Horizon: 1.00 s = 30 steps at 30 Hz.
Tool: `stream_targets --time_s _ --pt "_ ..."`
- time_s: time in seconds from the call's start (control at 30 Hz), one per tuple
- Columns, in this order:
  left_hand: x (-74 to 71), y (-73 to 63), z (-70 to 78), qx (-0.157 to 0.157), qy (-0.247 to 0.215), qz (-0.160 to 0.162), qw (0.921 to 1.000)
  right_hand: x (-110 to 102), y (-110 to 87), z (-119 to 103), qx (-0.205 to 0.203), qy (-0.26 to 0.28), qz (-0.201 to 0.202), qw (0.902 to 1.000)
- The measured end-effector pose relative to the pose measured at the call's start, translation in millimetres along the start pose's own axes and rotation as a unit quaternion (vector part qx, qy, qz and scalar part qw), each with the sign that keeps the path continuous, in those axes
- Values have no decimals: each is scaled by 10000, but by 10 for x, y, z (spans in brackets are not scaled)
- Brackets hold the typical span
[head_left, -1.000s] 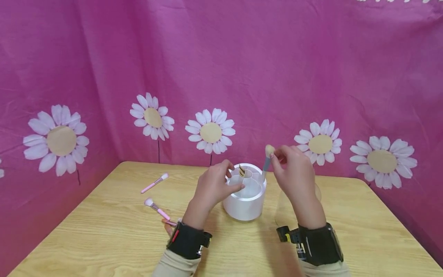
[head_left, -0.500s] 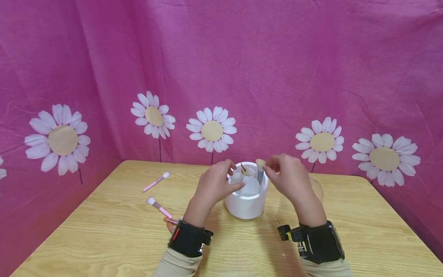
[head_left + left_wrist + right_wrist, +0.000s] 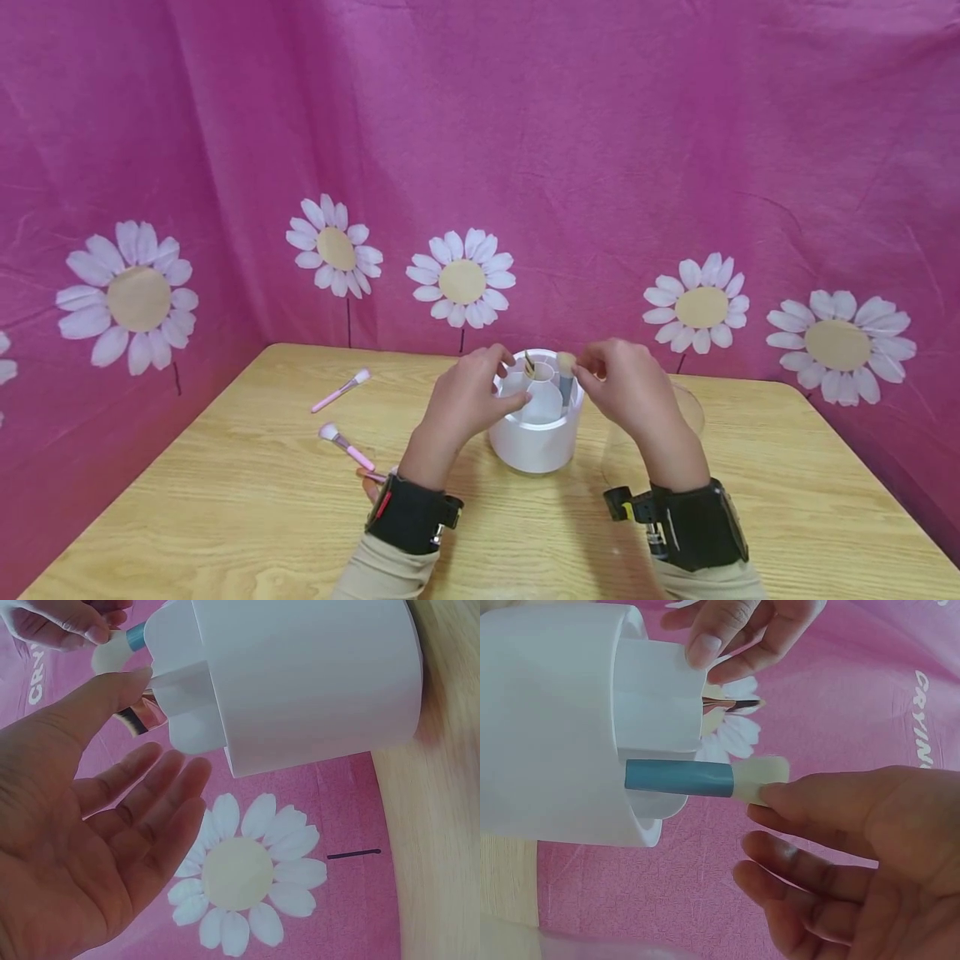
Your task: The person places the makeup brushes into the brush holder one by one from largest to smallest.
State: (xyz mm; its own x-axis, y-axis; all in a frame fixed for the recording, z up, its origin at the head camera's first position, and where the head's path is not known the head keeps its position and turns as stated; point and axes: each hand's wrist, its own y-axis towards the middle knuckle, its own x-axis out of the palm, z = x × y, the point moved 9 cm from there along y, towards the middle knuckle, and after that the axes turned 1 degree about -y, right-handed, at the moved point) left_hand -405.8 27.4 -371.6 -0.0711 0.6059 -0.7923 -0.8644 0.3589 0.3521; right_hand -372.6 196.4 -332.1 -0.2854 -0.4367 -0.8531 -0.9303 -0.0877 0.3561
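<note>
A round white brush holder (image 3: 532,446) with inner compartments stands on the table between both hands. My right hand (image 3: 630,383) pinches the pale bristles of a makeup brush (image 3: 682,778) between thumb and forefinger. Its blue-grey ferrule shows above the rim; the handle is hidden inside the right-hand compartment. The left hand (image 3: 471,392) is at the holder's left side with fingers relaxed and apart, its thumb tip right at the edge of the inner divider (image 3: 180,690). Another brush (image 3: 739,703), dark-tipped with a copper-coloured ferrule, stands farther back in the holder.
Pink-handled makeup brushes (image 3: 348,446) lie on the wooden table (image 3: 247,500) to the left, some partly behind the left wrist. A clear plastic cover (image 3: 692,408) lies behind the right forearm. A pink flowered cloth (image 3: 570,167) hangs around the table's far edges.
The right hand has lowered the blue-grey makeup brush and moved slightly left, so the brush now stands deeper and more upright in the holder. The left hand has stayed nearly in place.
</note>
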Motion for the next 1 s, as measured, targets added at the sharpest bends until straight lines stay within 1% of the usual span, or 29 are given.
stream_targets --time_s 0.13,0.33,0.67,0.77,0.9,1.0 --pt "2 7 3 19 5 -1 10000 4 -1 6 2 -11 -55 10000" --pt "8 16 0 -11 73 -20 10000 -11 -2 -6 -108 48 -8 9999" --pt "-1 8 2 -61 58 -44 10000 -12 -4 4 -30 8 -66 10000" --pt "2 9 -5 -86 52 -66 9999 14 -13 45 153 -129 -206 9996" --pt "10 9 -16 -116 17 -93 9999 78 -37 140 630 -312 -518 9962" --pt "15 5 -24 -134 12 -113 9998 121 -36 163 729 -285 -616 9950"
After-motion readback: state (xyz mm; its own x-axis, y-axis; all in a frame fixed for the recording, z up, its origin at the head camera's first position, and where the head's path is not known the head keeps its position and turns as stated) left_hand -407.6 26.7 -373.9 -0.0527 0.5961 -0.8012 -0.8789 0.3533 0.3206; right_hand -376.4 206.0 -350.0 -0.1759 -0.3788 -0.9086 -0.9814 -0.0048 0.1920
